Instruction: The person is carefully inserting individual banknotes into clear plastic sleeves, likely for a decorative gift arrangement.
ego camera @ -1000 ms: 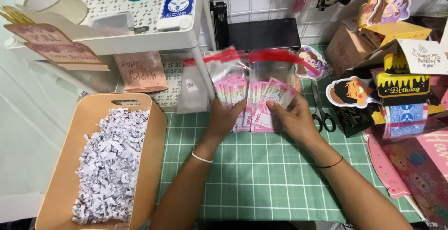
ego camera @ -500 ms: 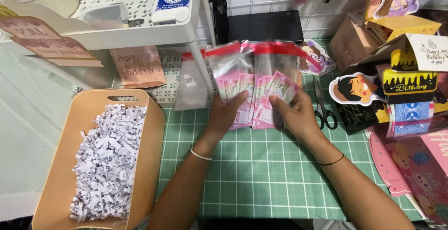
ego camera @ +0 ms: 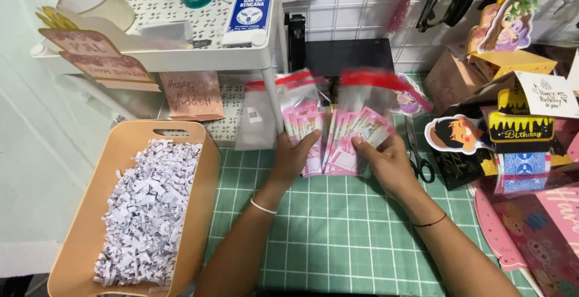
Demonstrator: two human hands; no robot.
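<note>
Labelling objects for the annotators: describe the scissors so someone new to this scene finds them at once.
Start at the green grid mat and go to its far right edge, beside the right hand. The scissors lie flat there, black handles toward the person, blades pointing away, between that hand and the black-haired cartoon cutout. They are the only metal tool among the paper and card pieces.

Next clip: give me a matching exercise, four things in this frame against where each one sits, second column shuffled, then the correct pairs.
Things:
1. shredded white paper
2. scissors
3. pink banknotes in clear bags
4. blue card box

Places:
A. on the white shelf, top of the frame
B. in the tan tray, at the left
C. held between the left hand and right hand
D. on the green mat, just right of the right hand

Pairs: 1-B, 2-D, 3-C, 4-A
</note>
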